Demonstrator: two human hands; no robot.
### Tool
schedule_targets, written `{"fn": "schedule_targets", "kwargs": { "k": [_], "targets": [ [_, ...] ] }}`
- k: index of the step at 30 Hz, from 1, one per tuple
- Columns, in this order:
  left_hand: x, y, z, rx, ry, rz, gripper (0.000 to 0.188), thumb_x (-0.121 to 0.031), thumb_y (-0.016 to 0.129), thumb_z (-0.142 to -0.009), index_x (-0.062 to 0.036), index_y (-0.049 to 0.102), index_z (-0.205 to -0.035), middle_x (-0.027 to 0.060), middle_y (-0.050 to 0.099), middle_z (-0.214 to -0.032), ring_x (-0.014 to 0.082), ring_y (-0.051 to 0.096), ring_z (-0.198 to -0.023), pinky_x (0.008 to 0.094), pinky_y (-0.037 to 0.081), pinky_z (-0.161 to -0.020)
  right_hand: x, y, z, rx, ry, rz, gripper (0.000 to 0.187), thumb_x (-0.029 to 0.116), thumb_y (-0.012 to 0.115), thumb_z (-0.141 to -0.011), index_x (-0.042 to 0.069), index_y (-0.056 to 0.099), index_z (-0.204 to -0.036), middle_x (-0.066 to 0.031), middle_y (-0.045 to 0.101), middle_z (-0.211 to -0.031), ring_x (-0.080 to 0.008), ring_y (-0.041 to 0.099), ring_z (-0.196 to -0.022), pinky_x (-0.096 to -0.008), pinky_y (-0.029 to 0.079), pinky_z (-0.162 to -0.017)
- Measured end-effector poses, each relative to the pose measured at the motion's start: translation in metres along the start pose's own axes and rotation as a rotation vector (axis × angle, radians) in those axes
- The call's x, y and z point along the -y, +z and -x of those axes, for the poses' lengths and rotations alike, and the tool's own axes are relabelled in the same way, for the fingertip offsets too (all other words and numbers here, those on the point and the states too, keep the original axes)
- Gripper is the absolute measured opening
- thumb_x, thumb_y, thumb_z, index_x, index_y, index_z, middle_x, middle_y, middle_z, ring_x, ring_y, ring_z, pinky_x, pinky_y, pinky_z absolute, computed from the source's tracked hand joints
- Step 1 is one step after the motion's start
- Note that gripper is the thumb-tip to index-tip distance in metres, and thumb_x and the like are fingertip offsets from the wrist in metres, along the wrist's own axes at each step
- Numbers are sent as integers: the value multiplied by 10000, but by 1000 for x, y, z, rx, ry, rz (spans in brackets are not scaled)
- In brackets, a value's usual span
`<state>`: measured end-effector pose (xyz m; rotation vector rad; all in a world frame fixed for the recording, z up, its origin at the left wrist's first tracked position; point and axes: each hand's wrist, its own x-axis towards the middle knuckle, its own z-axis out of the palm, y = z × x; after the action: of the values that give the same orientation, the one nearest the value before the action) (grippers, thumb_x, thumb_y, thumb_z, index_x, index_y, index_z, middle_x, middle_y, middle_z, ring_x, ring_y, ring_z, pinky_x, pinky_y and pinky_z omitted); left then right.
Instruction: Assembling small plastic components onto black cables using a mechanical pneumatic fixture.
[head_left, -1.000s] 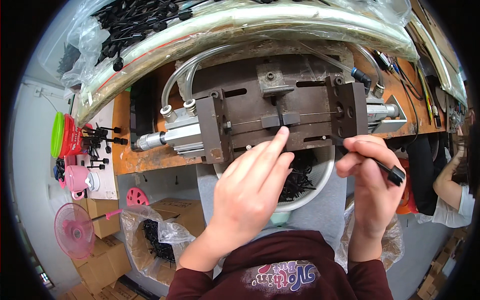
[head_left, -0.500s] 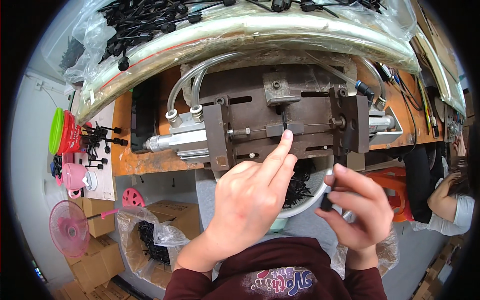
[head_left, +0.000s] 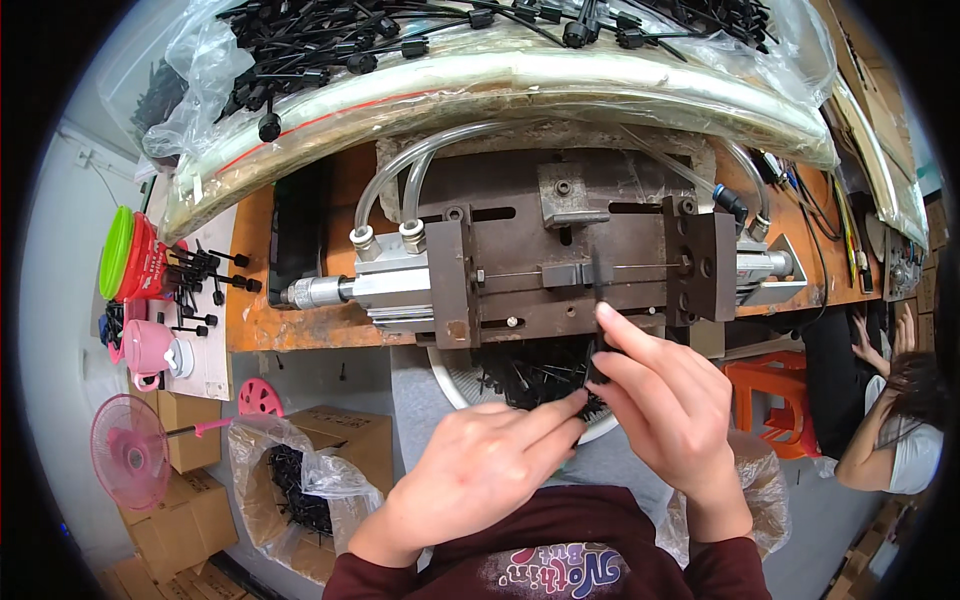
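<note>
My right hand (head_left: 670,400) pinches a black plastic part with a thin stem (head_left: 597,365) in front of the metal fixture (head_left: 520,240). Its blurred upper end reaches over the small grey block (head_left: 570,274) at the fixture's middle. My left hand (head_left: 480,460) is lower, fingers closed together, tips close to the right hand's fingers. Whether those tips grip anything is hidden. Beneath both hands, a white basket (head_left: 450,378) holds many black parts (head_left: 520,375).
Air cylinders (head_left: 392,290) with clear hoses flank the fixture on the orange bench (head_left: 290,325). Behind lies a plastic-wrapped roll (head_left: 500,75) below heaped black stemmed parts (head_left: 330,45). A pink fan (head_left: 130,452) is at left; another person (head_left: 900,440) sits at right beside an orange stool (head_left: 775,400).
My left hand has withdrawn from the fixture's middle block toward the basket. My right hand has moved left and up to the fixture. The dark stem at the block's middle has gone.
</note>
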<state>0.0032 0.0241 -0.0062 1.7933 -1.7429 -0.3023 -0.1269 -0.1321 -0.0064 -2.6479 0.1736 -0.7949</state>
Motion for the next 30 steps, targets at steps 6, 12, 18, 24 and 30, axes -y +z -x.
{"fn": "schedule_targets", "kwargs": {
  "k": [6,12,18,24,30],
  "targets": [
    [1,3,7,25,-21,84,271,-241,763,-767,-69,703,-968,55,707,-1029,210,677,-706,307,535,-622,0,15,-15,63,25,95,246,25,745,-694,31,616,-903,-142,637,-1248,-192,586,-606,-294,460,-567],
    [4,9,10,24,44,133,258,-252,757,-784,-70,703,-958,59,709,-1015,199,687,-730,300,544,-626,7,1,-23,218,62,188,255,51,760,-696,52,622,-909,-107,653,-1228,-190,559,-568,-290,463,-552],
    [4,8,16,2,74,139,255,-248,754,-789,-73,706,-969,56,715,-1021,192,689,-736,296,551,-638,-2,-23,-63,145,-31,22,291,82,790,-694,32,635,-934,-140,680,-1132,-215,651,-675,-282,528,-614],
    [2,15,20,18,109,205,256,-253,754,-799,-70,710,-972,48,719,-1031,189,691,-749,286,553,-648,-66,-51,-179,-187,-244,518,470,-13,667,-701,64,594,-1159,-75,624,-1194,-268,597,-1048,-353,484,-898],
    [-2,19,22,1,137,252,254,-250,758,-803,-63,713,-968,49,724,-1013,185,690,-738,286,552,-639,-98,-20,-257,323,-188,758,640,-83,649,-634,52,525,-1247,-105,566,-1223,-293,576,-1115,-384,500,-953]
  ]
}}
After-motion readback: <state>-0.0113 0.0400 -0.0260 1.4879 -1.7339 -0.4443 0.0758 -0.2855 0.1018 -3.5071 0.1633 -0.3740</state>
